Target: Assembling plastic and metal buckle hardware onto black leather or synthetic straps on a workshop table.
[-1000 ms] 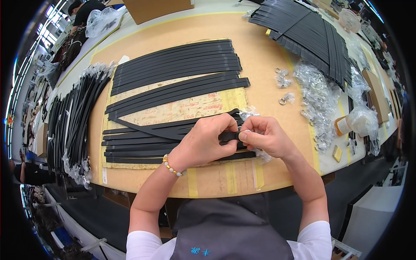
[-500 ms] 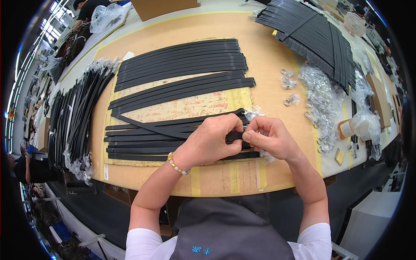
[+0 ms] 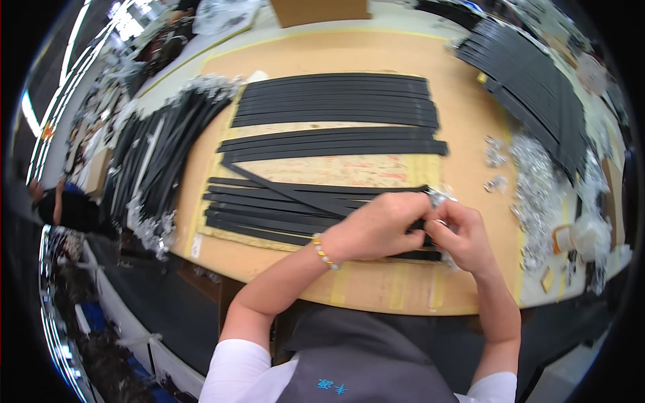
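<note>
In the head view, a black strap point(image 3: 418, 225) sits between the two hands over the near part of the bench point(image 3: 465, 127). The left hand point(image 3: 379, 227) is closed in a pinch on it, fingers curled; the right hand point(image 3: 460, 234) pinches at its end with thumb and fingertips, though the finer detail is blurred. Crumpled clear wrapping point(image 3: 440, 196) lies just beyond the right hand, and the left hand and forearm cover part of the lower row of straps point(image 3: 259, 218). A slanting strap point(image 3: 289, 191) crosses that row and runs in under the left hand.

Farther off lie a middle row point(image 3: 332, 142) and a far row point(image 3: 332, 101). To the left is a heap of straps point(image 3: 168, 134) with plastic-wrapped ends; to the right, a pile of wrapped metal clasps point(image 3: 534, 195), an orange-and-white jar point(image 3: 563, 239), a plastic bag point(image 3: 594, 235) and a small yellow block point(image 3: 547, 279). A stack of black strips point(image 3: 531, 87) fills the upper right, and a cardboard box point(image 3: 321, 12) stands at the far side.

The bench is tan, with yellow tape and a stained board point(image 3: 322, 169) under the rows. Around it are a dark floor point(image 3: 168, 285), strip lights point(image 3: 74, 50) and another person point(image 3: 70, 207) at left.
</note>
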Action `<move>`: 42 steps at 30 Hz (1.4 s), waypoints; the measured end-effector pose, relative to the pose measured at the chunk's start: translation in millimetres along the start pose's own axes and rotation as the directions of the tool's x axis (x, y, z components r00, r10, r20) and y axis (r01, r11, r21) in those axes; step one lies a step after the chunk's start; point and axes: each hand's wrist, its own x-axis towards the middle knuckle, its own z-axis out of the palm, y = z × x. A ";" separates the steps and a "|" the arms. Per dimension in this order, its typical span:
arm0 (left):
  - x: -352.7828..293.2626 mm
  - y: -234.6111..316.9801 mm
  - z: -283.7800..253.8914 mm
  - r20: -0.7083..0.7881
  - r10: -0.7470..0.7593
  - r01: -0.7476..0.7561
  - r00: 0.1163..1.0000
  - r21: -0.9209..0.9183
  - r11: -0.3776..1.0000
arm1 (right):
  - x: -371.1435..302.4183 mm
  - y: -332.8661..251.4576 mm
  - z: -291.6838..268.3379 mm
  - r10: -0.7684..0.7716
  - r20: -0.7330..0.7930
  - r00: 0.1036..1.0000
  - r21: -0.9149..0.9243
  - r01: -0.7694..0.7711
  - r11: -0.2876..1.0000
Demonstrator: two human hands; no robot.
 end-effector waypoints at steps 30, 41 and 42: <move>-9.0 9.9 -6.9 0.094 0.149 -0.146 0.984 -0.039 0.989 | -8.3 1.5 -12.7 -0.092 0.236 0.967 0.081 0.075 0.994; -3.4 11.0 -18.1 0.184 0.054 -0.014 0.981 -0.212 0.977 | -4.2 -3.6 0.2 -0.204 0.076 0.976 -0.098 0.211 0.973; -1.9 7.9 -16.0 0.189 0.021 0.014 0.982 -0.183 0.983 | -2.8 -8.5 -1.5 -0.190 0.087 0.978 -0.098 0.199 0.975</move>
